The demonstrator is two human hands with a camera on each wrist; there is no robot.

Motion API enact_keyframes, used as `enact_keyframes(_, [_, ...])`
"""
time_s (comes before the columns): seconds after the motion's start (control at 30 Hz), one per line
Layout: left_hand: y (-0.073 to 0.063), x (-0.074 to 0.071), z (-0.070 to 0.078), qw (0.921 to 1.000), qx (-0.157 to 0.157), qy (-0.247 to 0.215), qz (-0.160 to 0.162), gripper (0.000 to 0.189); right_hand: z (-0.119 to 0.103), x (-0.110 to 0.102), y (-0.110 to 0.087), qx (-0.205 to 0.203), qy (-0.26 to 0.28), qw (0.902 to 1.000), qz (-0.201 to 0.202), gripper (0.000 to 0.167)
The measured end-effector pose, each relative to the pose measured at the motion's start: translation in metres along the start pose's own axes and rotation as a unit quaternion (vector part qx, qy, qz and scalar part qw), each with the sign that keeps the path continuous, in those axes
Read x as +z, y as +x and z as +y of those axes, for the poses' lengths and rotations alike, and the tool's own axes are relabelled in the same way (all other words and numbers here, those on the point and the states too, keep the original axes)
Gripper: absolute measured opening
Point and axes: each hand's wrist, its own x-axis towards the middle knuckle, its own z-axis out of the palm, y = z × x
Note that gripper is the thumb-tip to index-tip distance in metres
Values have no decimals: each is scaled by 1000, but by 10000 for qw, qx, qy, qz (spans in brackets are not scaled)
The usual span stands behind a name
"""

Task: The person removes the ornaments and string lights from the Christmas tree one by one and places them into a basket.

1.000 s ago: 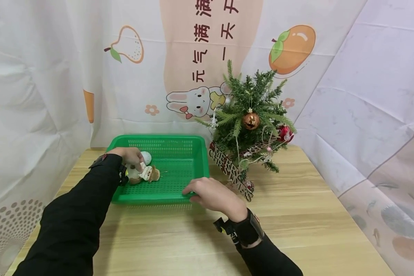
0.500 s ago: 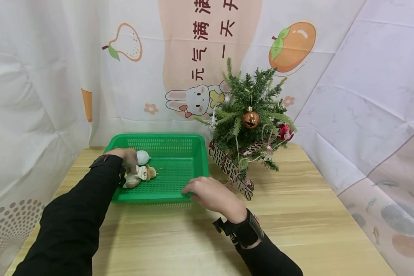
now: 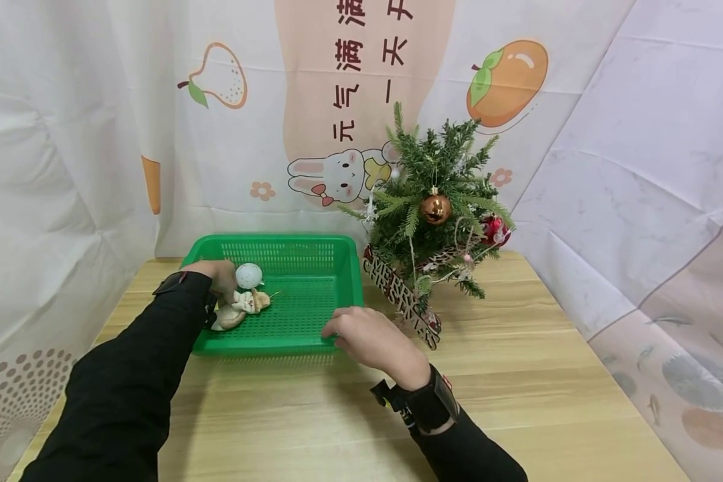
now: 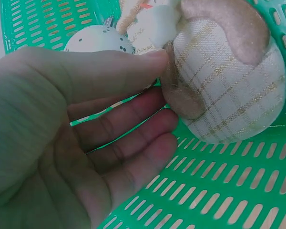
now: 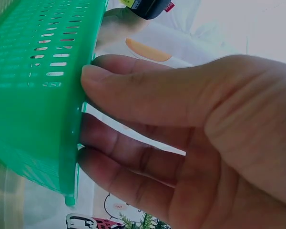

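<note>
Basket: green, mesh-walled basket point(image 3: 354, 274) sat on the table point(image 3: 277, 422), back rim near the cloth point(image 3: 217, 167), front rim facing the person.
Snowman: plaid-bodied snowman point(image 4: 229, 86) lay in the basket's left end, hat pointing right.
Left hand: left hand point(image 3: 218, 273) reached over the left rim; thumb and fingers pinched the snowman by its brown-trimmed side. Exact fingertip contact partly hidden.
Right hand: right hand point(image 3: 361, 335) gripped the basket rim at the near right corner, thumb on one face, fingers on the other.
Ball: speckled white ball point(image 3: 249, 276) sat behind the snowman, close to its head; couldn't tell if they touched.
Basket room: most of it was right of the hat; mesh floor showed from there to the right wall. Left end was tight: hand, snowman and ball together.
Right edge: sign point(image 3: 399, 294) and tree point(image 3: 452, 174) stood just beside the basket, narrow gap at the sign.
Table room: wood stretched from the front rim toward the person, and right of the tree.
</note>
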Motion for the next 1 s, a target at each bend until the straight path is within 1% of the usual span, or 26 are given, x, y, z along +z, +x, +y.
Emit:
enact_keyframes(0.27, [-1,1,-1,10000,21,30,14,32,0,0,0,4,27,10000,-22,22])
enact_keyframes(0.57, [0,4,-2,10000,33,-44,25,25,0,1,1,71,91,9999,-65,22])
enact_keyframes(0.73, [-3,0,-1,9999,109,105,-7,37,1,0,0,103,160,9998,-95,23])
enact_keyframes(0.8, [-5,-1,0,9998,147,120,2,40,1,0,1,103,182,9997,-96,23])
enact_keyframes(0.9, [-10,-3,2,9997,233,45,21,30,1,-2,0,76,258,9996,-116,24])
enact_keyframes(1.0, [-16,-4,5,9994,342,-17,47,9,2,-3,-1,54,419,9990,-142,26])
